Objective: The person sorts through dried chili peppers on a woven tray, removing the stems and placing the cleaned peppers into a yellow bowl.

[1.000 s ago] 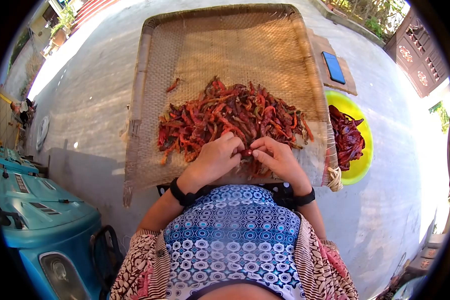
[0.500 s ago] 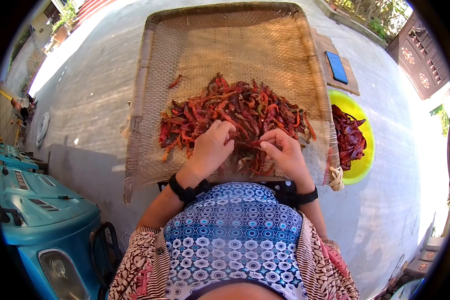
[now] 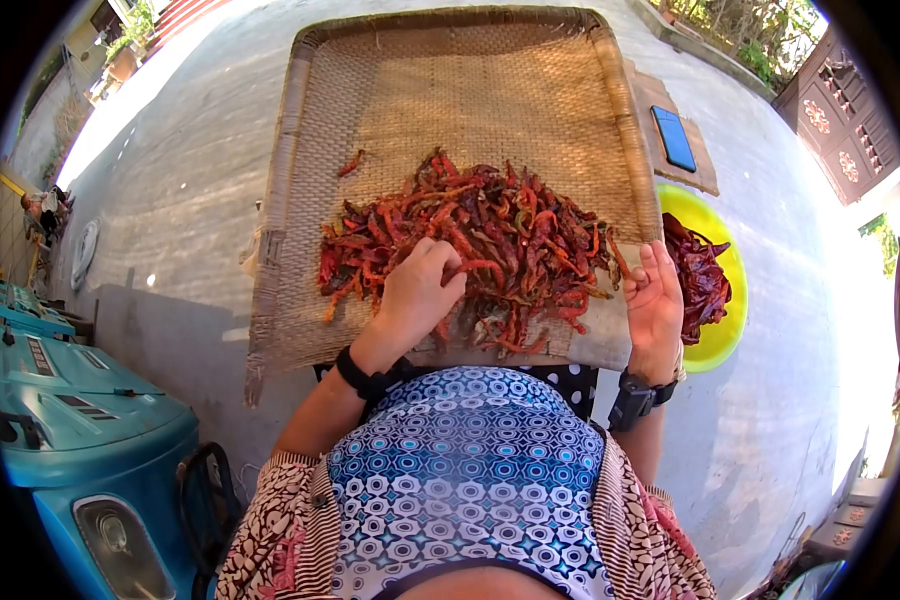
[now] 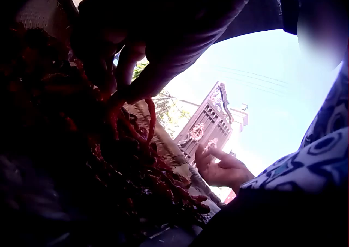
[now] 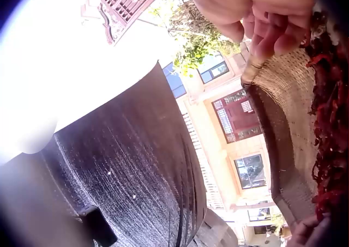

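My left hand [image 3: 420, 295] is over the near left of a heap of dried red chili peppers [image 3: 530, 235]. Its thumb and fingertips pinch one wrinkled chili pepper [image 4: 151, 121], whose length hangs out in the left wrist view. The heap lies on a woven bamboo tray [image 3: 460, 90]. Off to the right, my right hand [image 3: 655, 305] is raised over the tray's edge, palm turned up and fingers loosely bent, with nothing seen in it. Just beyond it stands a yellow-green bowl [image 3: 732, 290] of dark red, glossy chili peppers [image 3: 698, 275].
A phone [image 3: 674, 138] lies on a cardboard piece [image 3: 705, 165] beyond the bowl. One chili lies apart at the tray's left. A teal vehicle [image 3: 100, 430] stands on the concrete floor to the left, and a brown gate [image 3: 838, 110] is at the far right.
My right hand has left the heap, where it worked fingertip to fingertip with my left, and swung right to the tray's edge beside the bowl. The left hand stays over the heap.
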The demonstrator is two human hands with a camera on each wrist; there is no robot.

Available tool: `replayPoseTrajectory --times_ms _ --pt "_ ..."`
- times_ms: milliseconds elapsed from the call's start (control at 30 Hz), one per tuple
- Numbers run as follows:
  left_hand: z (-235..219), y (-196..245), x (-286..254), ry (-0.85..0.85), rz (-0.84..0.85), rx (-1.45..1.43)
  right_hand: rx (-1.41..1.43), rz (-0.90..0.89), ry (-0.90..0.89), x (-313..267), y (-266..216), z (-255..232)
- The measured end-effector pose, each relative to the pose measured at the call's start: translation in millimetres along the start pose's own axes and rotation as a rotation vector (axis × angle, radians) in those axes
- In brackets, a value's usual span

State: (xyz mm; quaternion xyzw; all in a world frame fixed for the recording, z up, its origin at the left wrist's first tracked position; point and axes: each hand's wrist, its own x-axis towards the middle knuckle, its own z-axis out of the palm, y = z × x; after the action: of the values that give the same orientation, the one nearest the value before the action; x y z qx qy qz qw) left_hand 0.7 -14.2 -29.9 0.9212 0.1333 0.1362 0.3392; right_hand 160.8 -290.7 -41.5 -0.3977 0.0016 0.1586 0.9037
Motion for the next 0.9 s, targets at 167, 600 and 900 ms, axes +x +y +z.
replayPoseTrajectory --times_ms 167,600,900 --pt "-4.2 17.4 -1.5 -0.129 -0.009 -0.213 -0.561 0.069 -0.317 -20.6 27.3 44.7" --pt "-5.9 23.3 -3.2 -0.411 -0.037 -0.282 -0.779 0.216 -0.476 -34.5 46.0 64.4" --pt "-4.4 24.3 -4.0 -0.524 -0.194 -0.824 -0.655 0.219 -0.461 -28.6 49.3 53.5"
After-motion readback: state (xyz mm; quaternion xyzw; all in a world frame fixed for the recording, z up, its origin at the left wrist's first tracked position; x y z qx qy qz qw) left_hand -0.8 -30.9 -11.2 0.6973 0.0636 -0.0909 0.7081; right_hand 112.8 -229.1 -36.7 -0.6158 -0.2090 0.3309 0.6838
